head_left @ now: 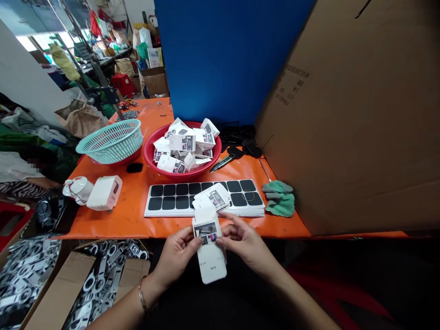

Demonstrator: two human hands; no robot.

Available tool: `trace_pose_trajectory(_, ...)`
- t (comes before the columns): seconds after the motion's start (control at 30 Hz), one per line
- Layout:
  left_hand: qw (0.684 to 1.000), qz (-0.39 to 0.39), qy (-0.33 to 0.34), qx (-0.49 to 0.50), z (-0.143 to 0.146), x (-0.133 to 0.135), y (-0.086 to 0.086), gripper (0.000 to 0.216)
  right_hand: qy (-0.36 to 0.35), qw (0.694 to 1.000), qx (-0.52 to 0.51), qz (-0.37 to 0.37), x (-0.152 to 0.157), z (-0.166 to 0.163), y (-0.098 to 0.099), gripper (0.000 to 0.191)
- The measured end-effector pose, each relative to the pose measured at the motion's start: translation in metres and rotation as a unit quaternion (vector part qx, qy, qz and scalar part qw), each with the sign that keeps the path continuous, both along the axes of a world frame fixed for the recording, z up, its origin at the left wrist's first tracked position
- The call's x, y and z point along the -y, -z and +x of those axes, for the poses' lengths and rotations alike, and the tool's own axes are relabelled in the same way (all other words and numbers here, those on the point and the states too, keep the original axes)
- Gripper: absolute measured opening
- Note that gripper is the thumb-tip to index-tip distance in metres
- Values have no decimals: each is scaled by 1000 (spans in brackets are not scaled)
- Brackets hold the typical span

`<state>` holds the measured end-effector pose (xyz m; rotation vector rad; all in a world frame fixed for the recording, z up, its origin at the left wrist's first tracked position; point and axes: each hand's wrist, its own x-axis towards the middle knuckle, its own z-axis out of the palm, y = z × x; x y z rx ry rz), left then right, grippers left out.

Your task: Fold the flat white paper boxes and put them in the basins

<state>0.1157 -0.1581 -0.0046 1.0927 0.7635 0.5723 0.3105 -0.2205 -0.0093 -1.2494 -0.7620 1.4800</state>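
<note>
A white printed cardboard box, with its end flap hanging toward me, is held between my two hands over the table's front edge. My left hand pinches its left side, thumb on the printed face. On the other side my right hand grips the edge with the thumb, its fingers partly behind. Just beyond lie several more flat white boxes on a stack of white sheets with black rounded squares. Farther back stands a red basin heaped with small white boxes.
On the left are a turquoise basket, a white device and a black object. A utility knife and green glove lie right. A large carton walls the right side. Below left, cartons hold metal-looking parts. A person sits far left.
</note>
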Motion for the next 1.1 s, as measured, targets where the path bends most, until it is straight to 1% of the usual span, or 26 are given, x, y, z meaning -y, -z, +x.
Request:
trace_pose_trajectory(0.03,1000,1,-18,6,-1,1,1,51,32,999,12,14,2,-2,2,60)
trace_pose_trajectory(0.07,999,3,-36,7,-2,2,3,61,45,998,26,27,3,-5,3,67)
trace_pose_trajectory(0.13,998,14,-56,-4,-5,5,8,70,17,998,45,43,8,-9,6,68)
trace_pose_trajectory(0.17,998,22,-56,-12,-7,6,10,69,-8,998,46,45,10,-10,7,65)
trace_pose_trajectory(0.23,999,27,-36,-25,-12,7,14,60,-43,998,32,39,15,-10,9,60)
trace_pose_trajectory(0.3,1000,15,4,-27,-17,7,14,49,-60,998,6,21,19,-9,9,53)
trace_pose_trajectory(0.37,998,5,48,-34,-20,7,12,37,-75,997,-9,-1,22,-7,8,39)
trace_pose_trajectory(0.43,996,31,66,-60,-19,6,7,27,-79,997,9,-3,23,-7,4,28)
trace_pose_trajectory(0.47,994,55,63,-75,-18,6,5,25,-73,997,27,5,22,-8,2,27)
trace_pose_trajectory(0.53,990,103,47,-84,-15,4,-2,23,-40,998,50,28,20,-9,-3,24)
trace_pose_trajectory(0.57,989,117,44,-77,-13,3,-5,21,-21,998,51,36,18,-9,-6,25)
trace_pose_trajectory(0.63,989,122,60,-53,-11,1,-13,32,-5,998,52,43,17,-7,-11,33)
trace_pose_trajectory(0.67,988,127,75,-49,-11,0,-17,37,-13,997,66,48,16,-6,-14,35)
trace_pose_trajectory(0.7,985,139,90,-55,-10,-1,-21,38,-31,994,91,56,16,-4,-18,32)
trace_pose_trajectory(0.77,975,172,109,-87,-11,-2,-30,27,-69,983,148,79,16,-2,-25,19)
trace_pose_trajectory(0.83,968,192,112,-118,-10,-4,-38,19,-84,974,190,94,16,-3,-33,17)
trace_pose_trajectory(0.87,968,185,110,-127,-9,-5,-41,18,-79,971,204,93,15,-4,-36,17)
trace_pose_trajectory(0.97,980,118,93,-128,-4,-11,-46,18,-45,970,226,72,9,-11,-42,16)
trace_pose_trajectory(1.03,987,78,80,-115,0,-14,-46,17,-23,974,219,60,4,-16,-42,18)
trace_pose_trajectory(1.1,990,57,74,-104,3,-16,-44,15,-17,980,194,47,1,-18,-40,21)
